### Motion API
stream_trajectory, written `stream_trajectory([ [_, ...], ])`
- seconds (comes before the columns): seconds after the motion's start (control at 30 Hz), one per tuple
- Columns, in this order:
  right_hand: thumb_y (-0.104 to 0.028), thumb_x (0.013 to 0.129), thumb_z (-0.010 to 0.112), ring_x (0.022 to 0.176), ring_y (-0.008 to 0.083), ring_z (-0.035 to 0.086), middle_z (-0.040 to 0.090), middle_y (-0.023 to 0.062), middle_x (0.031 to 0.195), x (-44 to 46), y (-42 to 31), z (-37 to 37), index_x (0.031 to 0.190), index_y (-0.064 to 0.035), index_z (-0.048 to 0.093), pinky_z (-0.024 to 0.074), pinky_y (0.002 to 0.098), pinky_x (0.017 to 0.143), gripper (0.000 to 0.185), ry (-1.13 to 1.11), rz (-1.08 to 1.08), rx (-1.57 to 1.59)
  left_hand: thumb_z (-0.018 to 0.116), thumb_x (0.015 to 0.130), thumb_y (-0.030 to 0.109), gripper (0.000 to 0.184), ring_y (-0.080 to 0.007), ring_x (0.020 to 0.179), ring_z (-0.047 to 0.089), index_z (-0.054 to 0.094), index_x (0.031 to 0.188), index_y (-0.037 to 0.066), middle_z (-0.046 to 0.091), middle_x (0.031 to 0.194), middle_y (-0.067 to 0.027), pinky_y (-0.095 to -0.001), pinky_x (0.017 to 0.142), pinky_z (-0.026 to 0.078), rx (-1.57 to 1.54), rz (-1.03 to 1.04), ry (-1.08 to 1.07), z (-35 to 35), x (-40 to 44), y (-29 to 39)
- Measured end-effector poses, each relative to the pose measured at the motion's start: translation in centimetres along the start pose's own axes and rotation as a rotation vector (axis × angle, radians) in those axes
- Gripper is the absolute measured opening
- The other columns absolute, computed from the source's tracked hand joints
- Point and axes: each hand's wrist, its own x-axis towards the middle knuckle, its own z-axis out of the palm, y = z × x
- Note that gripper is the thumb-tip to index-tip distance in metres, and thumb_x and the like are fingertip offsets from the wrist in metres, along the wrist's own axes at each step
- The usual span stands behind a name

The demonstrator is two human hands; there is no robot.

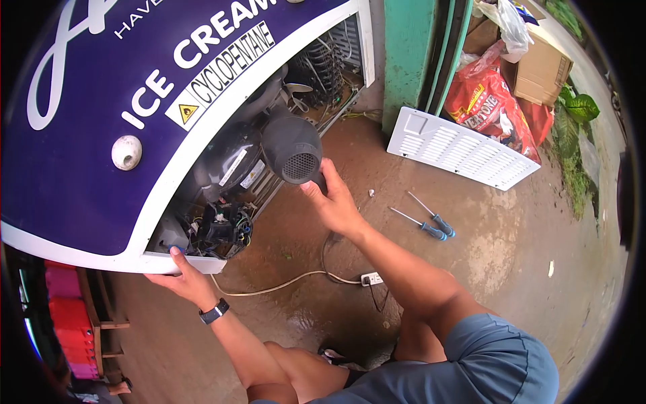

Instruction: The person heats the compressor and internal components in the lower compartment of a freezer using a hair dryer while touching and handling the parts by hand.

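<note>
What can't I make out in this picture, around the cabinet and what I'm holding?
All in the head view:
- The handle of the black blower: mostly hidden by the right hand.
- The blower's far end: faces away, hidden by its own body.
- Fine print on the white labels inside the cabinet: too small to read.
- Upper lettering on the purple cabinet: cut off by the top edge.

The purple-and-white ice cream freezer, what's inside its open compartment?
A rounded black compressor, tangled coloured wires and dark coiled tubing show. The dark round-grilled blower hides whatever is directly behind it.
</note>
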Motion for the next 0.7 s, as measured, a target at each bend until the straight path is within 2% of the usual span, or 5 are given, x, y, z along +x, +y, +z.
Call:
stream_trajectory([
  [0.1, -0.021, 0.104, 0.069, 0.109, 0.018, 0.06, 0.065, 0.007, 0.117, 0.1, -0.2, 0.3, 0.134, -0.0074, 0.053, 0.0477, 0.0344, 0.099, 0.036, 0.069, -0.039, -0.026, 0.076, 0.1, 0.033, 0.095, -0.0347, 0.138, 0.051, 0.016, 0.165, -0.002, 0.035, 0.161, -0.0283, -0.0444, 0.112, 0.049, 0.08, 0.046, -0.014, -0.2, 0.1, 0.0],
  [0.13, -0.021, 0.104, 0.069, 0.109, 0.018, 0.06, 0.065, 0.007, 0.117, 0.2, -0.1, 0.2, 0.134, -0.0074, 0.053, 0.0477, 0.0344, 0.099, 0.036, 0.068, -0.039, -0.026, 0.076, 0.1, 0.034, 0.095, -0.035, 0.139, 0.049, 0.017, 0.165, -0.002, 0.035, 0.161, -0.0281, -0.0453, 0.114, 0.046, 0.055, 0.035, -0.021, -0.2, 0.0, 0.2],
  [0.23, -0.022, 0.102, 0.071, 0.112, 0.0239, 0.063, 0.065, 0.0106, 0.122, 0.2, -0.1, -0.1, 0.135, -0.0066, 0.055, 0.0496, 0.037, 0.099, 0.04, 0.054, -0.096, -0.147, 0.076, 0.1, 0.035, 0.094, -0.035, 0.141, 0.048, 0.018, 0.165, -0.003, 0.035, 0.161, -0.0276, -0.0462, 0.116, 0.043, 0.043, 0.037, -0.025, -0.2, 0.0, 0.4],
  [0.3, -0.033, 0.1, 0.072, 0.119, 0.0383, 0.062, 0.062, 0.016, 0.127, 0.1, -0.2, -0.2, 0.139, -0.0095, 0.056, 0.0512, 0.0452, 0.1, 0.049, 0.052, -0.174, -0.25, 0.076, 0.1, 0.034, 0.093, -0.0349, 0.141, 0.048, 0.019, 0.165, -0.003, 0.036, 0.161, -0.0273, -0.0461, 0.115, 0.043, 0.057, 0.048, -0.023, -0.3, 0.0, 0.3],
  [0.7, -0.036, 0.098, 0.073, 0.11, 0.0364, 0.062, 0.06, 0.0136, 0.113, 0.1, -2.4, -0.6, 0.138, -0.0156, 0.06, 0.053, 0.0478, 0.091, 0.047, 0.021, -0.154, -0.41, 0.077, 0.1, 0.032, 0.092, -0.0347, 0.139, 0.05, 0.02, 0.164, -0.004, 0.037, 0.159, -0.0283, -0.0454, 0.112, 0.048, -0.033, 0.012, -0.02, 0.1, -0.2, 0.8],
])
